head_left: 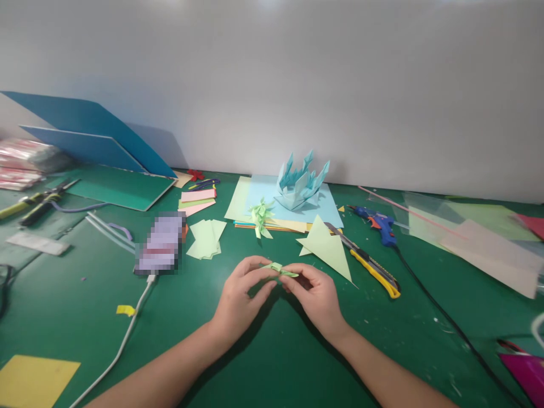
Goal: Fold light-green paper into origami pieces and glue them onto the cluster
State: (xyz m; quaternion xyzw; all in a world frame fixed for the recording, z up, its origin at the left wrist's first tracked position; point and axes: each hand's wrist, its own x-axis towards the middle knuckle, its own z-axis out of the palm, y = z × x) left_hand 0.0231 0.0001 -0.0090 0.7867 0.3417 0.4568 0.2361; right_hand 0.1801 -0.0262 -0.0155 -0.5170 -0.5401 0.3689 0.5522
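Between my two hands, above the green tabletop, is a small folded piece of light green paper (277, 268). My left hand (241, 292) pinches its left end, fingertips partly covering it. At the other end, my right hand (317, 294) grips it between thumb and fingers. Just beyond my hands lies a light green folded paper cluster (260, 215). A blue origami piece with upright points (301, 184) stands behind it on stacked coloured sheets (238, 199). Light green triangular paper (326, 248) rests to the right of my fingers, and a pile of light green slips (207, 239) to the left.
Right of the triangle lie a yellow utility knife (374, 272) and a blue glue gun (385, 228) with a black cord. On the left, a phone (160, 243) has a white cable (131, 328) attached. Blue and green boards (114, 184) lean near the wall. Yellow paper (38, 379) lies front left.
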